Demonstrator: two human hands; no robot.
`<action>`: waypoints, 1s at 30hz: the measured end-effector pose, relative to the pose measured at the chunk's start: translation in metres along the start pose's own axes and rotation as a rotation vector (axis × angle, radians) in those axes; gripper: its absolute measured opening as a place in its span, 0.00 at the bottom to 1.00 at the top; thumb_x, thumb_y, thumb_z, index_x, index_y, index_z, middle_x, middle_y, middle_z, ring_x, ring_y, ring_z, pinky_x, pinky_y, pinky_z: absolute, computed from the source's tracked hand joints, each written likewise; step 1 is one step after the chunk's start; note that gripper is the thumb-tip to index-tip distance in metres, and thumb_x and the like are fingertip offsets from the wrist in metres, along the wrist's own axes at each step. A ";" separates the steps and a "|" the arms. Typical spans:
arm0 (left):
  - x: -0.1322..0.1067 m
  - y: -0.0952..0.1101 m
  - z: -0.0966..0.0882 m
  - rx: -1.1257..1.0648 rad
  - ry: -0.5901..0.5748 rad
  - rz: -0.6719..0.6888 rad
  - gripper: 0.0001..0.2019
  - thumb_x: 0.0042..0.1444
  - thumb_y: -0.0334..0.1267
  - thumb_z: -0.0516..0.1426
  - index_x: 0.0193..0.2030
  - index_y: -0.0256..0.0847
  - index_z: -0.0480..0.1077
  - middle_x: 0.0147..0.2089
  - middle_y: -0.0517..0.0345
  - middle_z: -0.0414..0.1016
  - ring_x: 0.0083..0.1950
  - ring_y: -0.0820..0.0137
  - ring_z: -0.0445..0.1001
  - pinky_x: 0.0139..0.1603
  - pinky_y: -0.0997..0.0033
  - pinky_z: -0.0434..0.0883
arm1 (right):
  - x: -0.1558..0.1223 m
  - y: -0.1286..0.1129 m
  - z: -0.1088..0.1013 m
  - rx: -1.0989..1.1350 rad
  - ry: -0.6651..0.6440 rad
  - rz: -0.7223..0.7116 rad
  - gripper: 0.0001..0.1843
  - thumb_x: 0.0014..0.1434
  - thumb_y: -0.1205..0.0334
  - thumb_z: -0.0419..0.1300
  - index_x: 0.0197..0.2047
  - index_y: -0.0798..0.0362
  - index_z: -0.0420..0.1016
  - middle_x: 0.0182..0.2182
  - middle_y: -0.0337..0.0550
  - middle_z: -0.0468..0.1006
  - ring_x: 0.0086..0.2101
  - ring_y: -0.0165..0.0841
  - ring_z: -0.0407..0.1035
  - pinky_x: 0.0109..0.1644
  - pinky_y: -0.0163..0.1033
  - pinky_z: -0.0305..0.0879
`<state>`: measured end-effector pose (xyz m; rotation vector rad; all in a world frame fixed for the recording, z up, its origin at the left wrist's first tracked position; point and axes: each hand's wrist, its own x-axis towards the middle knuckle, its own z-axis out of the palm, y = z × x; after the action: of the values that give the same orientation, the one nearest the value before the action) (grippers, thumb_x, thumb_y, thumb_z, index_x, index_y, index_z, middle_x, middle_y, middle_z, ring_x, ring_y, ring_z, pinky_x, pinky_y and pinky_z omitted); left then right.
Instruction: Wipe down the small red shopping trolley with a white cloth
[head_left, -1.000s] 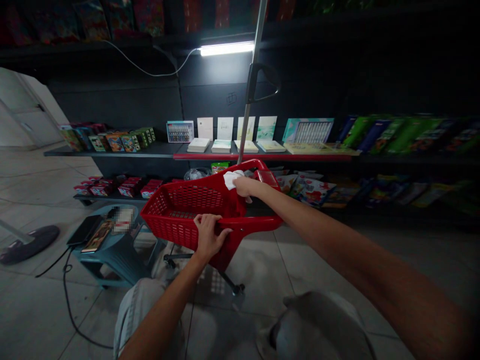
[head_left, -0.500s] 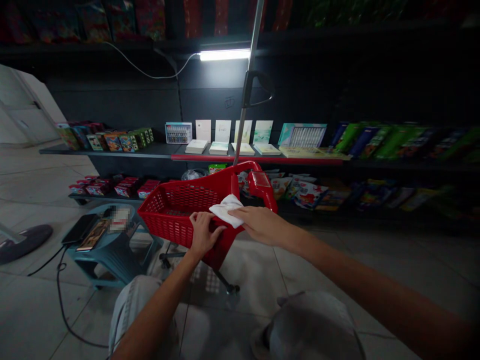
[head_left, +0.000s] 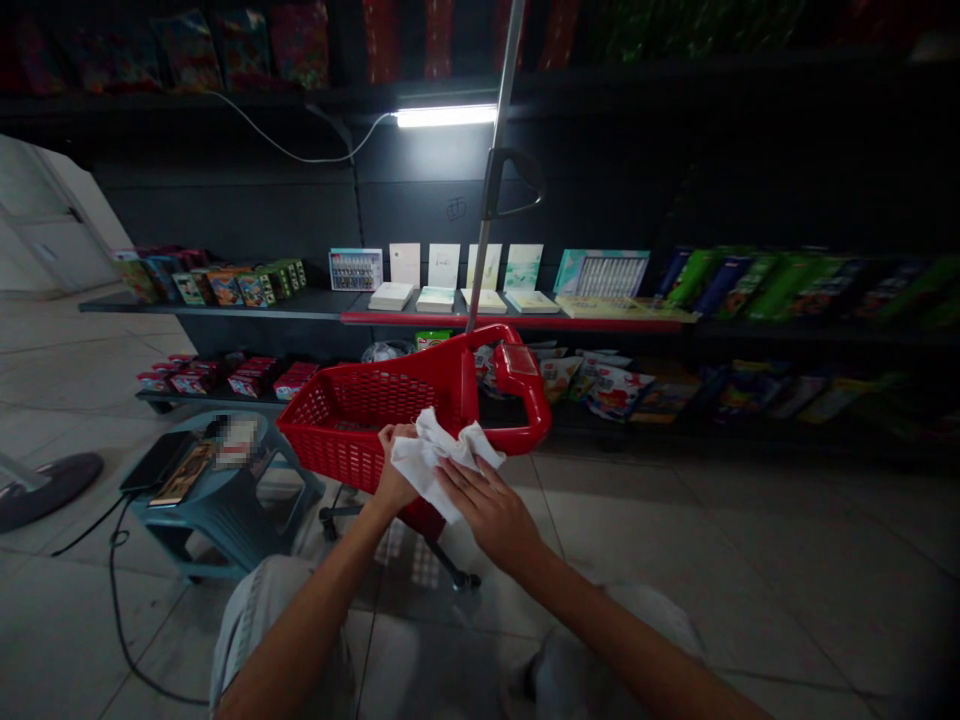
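Note:
A small red shopping cart (head_left: 352, 462) with a slotted basket stands in front of me. My left hand (head_left: 394, 478) grips the rim of its near side; the cloth hides part of the fingers. My right hand (head_left: 495, 510) holds a crumpled white cloth (head_left: 424, 458) against the cart's near side, fingers laid along the fabric. The cloth spreads between both hands and overlaps the left one. To the right of the cloth curves the cart's thick red handle (head_left: 536, 405).
A blue-grey plastic stool (head_left: 225, 515) at left carries a phone and a black device with a cable. Behind the cart, dark shelves (head_left: 277, 308) hold boxes, books and snack bags. A metal pole (head_left: 487, 215) rises behind the cart. My knees are close below.
My right hand has moved left and down with the cloth, from beside the handle toward my left hand. The cloth is more spread out. My left hand stays at the rim.

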<state>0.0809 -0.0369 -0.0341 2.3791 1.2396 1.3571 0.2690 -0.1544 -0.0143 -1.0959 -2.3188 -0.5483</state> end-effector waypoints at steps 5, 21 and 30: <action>0.005 0.016 -0.015 -0.109 -0.082 0.023 0.13 0.69 0.43 0.49 0.56 0.48 0.68 0.53 0.55 0.77 0.56 0.62 0.71 0.67 0.51 0.56 | -0.034 -0.003 0.057 -0.032 0.046 0.124 0.28 0.69 0.74 0.49 0.68 0.56 0.71 0.66 0.52 0.73 0.66 0.40 0.66 0.75 0.59 0.55; 0.007 0.016 -0.009 -0.051 -0.061 0.041 0.13 0.67 0.46 0.54 0.55 0.46 0.68 0.51 0.54 0.77 0.55 0.61 0.72 0.65 0.52 0.56 | -0.025 -0.012 0.060 0.103 0.053 0.176 0.39 0.58 0.78 0.46 0.73 0.61 0.64 0.69 0.59 0.67 0.74 0.43 0.51 0.74 0.62 0.57; 0.010 0.016 -0.011 -0.059 -0.066 0.004 0.13 0.67 0.47 0.53 0.53 0.47 0.68 0.51 0.55 0.78 0.55 0.60 0.72 0.66 0.51 0.56 | -0.017 -0.012 0.031 0.338 0.122 0.144 0.37 0.63 0.76 0.45 0.74 0.59 0.61 0.72 0.57 0.63 0.74 0.44 0.47 0.74 0.61 0.59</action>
<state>0.0847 -0.0433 -0.0137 2.3672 1.1618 1.2873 0.2607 -0.1542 -0.0509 -1.0238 -2.1084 -0.1550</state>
